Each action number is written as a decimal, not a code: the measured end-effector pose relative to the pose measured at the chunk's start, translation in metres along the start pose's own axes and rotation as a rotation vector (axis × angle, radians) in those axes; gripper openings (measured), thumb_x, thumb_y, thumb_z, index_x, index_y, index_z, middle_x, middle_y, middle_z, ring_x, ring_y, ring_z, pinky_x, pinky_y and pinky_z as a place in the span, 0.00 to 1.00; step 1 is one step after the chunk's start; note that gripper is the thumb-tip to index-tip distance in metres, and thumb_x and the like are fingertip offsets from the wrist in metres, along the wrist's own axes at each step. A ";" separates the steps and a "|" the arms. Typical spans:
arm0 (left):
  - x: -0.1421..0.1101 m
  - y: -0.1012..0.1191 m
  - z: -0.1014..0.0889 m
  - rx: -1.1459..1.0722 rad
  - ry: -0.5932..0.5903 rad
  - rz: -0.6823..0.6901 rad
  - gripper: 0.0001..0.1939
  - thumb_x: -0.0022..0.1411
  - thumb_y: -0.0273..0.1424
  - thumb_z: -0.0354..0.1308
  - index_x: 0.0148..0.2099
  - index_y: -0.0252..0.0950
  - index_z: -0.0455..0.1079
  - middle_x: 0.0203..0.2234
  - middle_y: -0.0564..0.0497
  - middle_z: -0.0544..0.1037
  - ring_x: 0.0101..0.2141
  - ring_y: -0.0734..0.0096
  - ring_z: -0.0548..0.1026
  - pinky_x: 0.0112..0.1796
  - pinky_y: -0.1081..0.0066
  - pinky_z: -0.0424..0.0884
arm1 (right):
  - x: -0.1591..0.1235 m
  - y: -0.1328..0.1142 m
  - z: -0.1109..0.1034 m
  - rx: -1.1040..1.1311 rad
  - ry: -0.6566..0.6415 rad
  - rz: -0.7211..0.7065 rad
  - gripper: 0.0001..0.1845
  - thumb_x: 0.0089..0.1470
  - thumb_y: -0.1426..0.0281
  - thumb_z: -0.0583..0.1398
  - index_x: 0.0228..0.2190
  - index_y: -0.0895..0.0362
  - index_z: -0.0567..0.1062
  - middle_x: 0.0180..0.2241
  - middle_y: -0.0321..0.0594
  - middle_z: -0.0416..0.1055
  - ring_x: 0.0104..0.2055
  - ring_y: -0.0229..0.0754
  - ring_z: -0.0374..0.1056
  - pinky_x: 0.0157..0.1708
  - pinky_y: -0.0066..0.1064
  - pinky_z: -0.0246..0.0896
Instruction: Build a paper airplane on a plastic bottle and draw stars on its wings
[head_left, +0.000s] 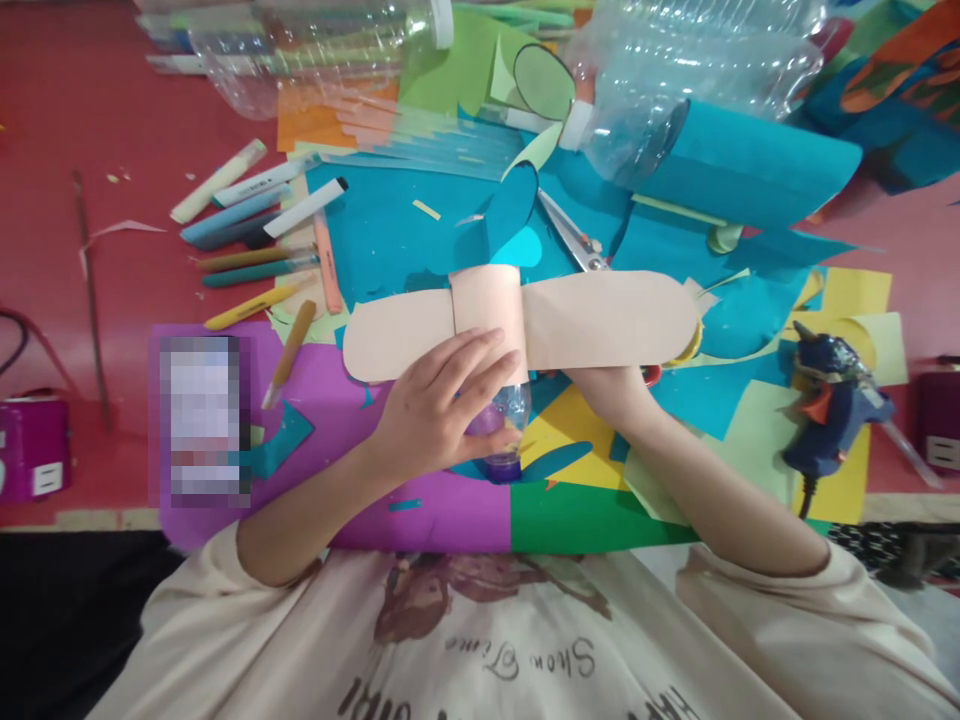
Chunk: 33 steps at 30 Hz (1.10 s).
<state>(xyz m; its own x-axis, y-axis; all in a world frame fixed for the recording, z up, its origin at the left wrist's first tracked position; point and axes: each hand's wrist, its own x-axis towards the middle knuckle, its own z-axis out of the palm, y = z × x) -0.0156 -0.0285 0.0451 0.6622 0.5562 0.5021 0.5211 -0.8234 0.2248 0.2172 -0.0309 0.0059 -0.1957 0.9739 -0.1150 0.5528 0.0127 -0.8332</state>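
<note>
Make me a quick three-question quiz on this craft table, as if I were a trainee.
1. True or false: the left hand touches the pale paper band.
2. Which lies on the person's right? A. white marker; B. blue glue gun; C. yellow marker.
3. Fill in: metal ___ show just beyond the right pale flap.

Key: 1. True. 2. B. 3. Scissors.

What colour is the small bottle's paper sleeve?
The paper sleeve is pale peach, in the head view.

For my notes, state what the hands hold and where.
Left hand: the wrapped bottle, by its neck end. Right hand: under the right flap, its grip hidden.
</note>
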 end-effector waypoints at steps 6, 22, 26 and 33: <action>0.002 -0.001 0.000 0.015 0.010 0.028 0.28 0.68 0.46 0.53 0.57 0.27 0.68 0.50 0.35 0.75 0.53 0.55 0.73 0.55 0.60 0.70 | 0.000 -0.030 -0.001 0.314 0.032 -0.006 0.21 0.58 0.54 0.56 0.19 0.53 0.68 0.19 0.37 0.68 0.24 0.41 0.65 0.31 0.39 0.68; 0.002 -0.004 0.000 -0.019 0.013 0.032 0.29 0.68 0.48 0.51 0.58 0.30 0.66 0.51 0.36 0.75 0.54 0.57 0.73 0.55 0.61 0.71 | 0.007 -0.040 -0.008 0.408 -0.107 -0.022 0.27 0.57 0.48 0.56 0.16 0.53 0.65 0.16 0.36 0.63 0.21 0.38 0.58 0.29 0.38 0.65; 0.001 -0.004 0.001 -0.034 -0.009 0.020 0.30 0.67 0.49 0.52 0.61 0.32 0.64 0.53 0.37 0.75 0.56 0.57 0.72 0.55 0.60 0.71 | 0.008 -0.043 -0.009 0.397 -0.099 -0.020 0.28 0.56 0.48 0.57 0.14 0.53 0.64 0.15 0.36 0.63 0.20 0.37 0.58 0.29 0.37 0.65; 0.000 -0.004 0.001 -0.040 0.001 0.010 0.30 0.67 0.47 0.54 0.63 0.33 0.63 0.53 0.38 0.75 0.55 0.55 0.73 0.55 0.59 0.71 | 0.003 -0.045 -0.011 0.449 -0.170 0.060 0.29 0.52 0.42 0.57 0.18 0.54 0.67 0.17 0.36 0.66 0.22 0.38 0.62 0.29 0.36 0.66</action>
<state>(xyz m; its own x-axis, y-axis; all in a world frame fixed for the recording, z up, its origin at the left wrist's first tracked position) -0.0175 -0.0253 0.0435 0.6666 0.5479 0.5054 0.4925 -0.8327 0.2532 0.2008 -0.0259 0.0491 -0.3241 0.9187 -0.2258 0.1699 -0.1783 -0.9692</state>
